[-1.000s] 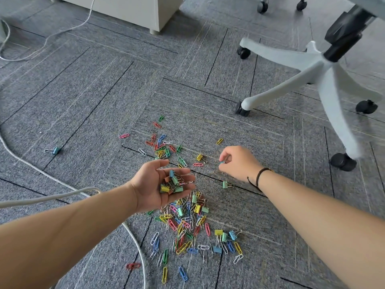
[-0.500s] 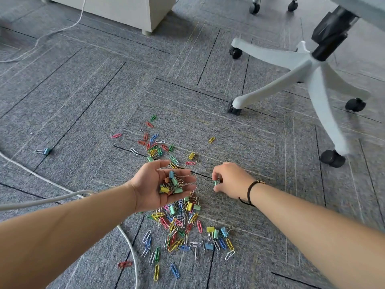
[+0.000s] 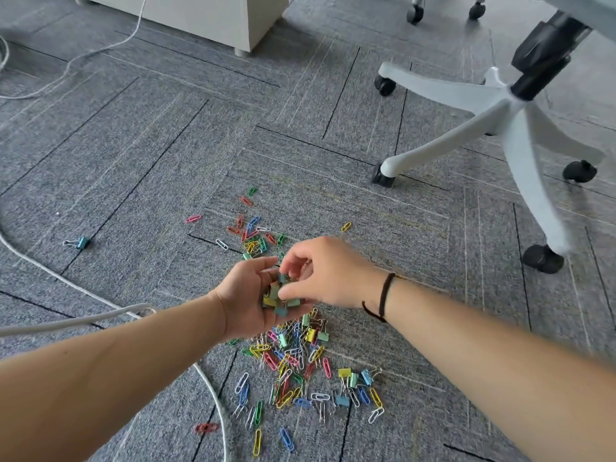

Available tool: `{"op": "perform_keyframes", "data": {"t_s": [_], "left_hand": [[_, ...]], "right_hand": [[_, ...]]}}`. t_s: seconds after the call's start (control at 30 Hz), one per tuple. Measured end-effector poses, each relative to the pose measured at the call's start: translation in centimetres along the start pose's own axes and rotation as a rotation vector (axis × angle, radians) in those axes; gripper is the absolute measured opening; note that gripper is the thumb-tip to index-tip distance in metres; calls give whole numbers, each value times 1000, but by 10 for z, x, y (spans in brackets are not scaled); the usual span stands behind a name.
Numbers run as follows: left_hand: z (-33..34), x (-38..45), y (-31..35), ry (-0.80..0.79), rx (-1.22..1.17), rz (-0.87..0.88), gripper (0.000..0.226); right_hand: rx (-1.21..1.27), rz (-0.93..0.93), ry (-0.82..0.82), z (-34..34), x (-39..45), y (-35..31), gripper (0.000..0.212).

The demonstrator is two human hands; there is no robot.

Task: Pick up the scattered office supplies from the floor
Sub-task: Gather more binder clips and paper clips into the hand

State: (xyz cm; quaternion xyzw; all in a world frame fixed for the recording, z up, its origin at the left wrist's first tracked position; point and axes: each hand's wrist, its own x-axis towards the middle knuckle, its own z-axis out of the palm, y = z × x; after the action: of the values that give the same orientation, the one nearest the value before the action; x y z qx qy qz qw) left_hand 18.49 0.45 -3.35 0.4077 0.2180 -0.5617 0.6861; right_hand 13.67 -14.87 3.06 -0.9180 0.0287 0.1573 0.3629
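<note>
Early on. Left hand (image 3: 248,296) cupped round few binder clips (image 3: 278,295); right hand (image 3: 328,273) fingertips over them, pinch unclear. Most clips (image 3: 300,365) left at 6 o'clock, more at 12.

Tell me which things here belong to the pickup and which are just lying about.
Job: clips cupped in left hand; right hand over them; clip pile on carpet; stray blue binder clip.
Lying about: chair base; white cable; cabinet.
</note>
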Motion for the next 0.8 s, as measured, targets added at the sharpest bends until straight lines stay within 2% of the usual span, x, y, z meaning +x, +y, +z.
{"op": "perform_keyframes", "data": {"t_s": [0.07, 0.17, 0.27, 0.33, 0.4, 0.6, 0.67, 0.8], "left_hand": [[-6, 1, 1, -16, -25, -2, 45], [-19, 1, 4, -38, -59, -1, 47], [-27, 1, 7, -38, -90, 7, 44], [-30, 1, 10, -38, -100, 22, 41], [-31, 1, 11, -44, -118, 33, 39], [-36, 1, 17, -37, -173, 19, 44], [-37, 1, 18, -20, -150, 12, 46], [-37, -2, 19, -19, -133, -1, 46]], "right_hand": [[53, 4, 91, -3, 5, 8, 18], [111, 183, 266, -12, 18, 42, 14], [-81, 351, 291, -8, 29, 75, 29], [-159, 345, 208, 2, 36, 83, 43], [-247, 313, 152, 14, 44, 83, 48], [-356, 299, 211, 24, 56, 80, 22], [-356, 310, 222, 23, 53, 80, 19], [-170, 253, 311, 17, 41, 66, 12]]}}
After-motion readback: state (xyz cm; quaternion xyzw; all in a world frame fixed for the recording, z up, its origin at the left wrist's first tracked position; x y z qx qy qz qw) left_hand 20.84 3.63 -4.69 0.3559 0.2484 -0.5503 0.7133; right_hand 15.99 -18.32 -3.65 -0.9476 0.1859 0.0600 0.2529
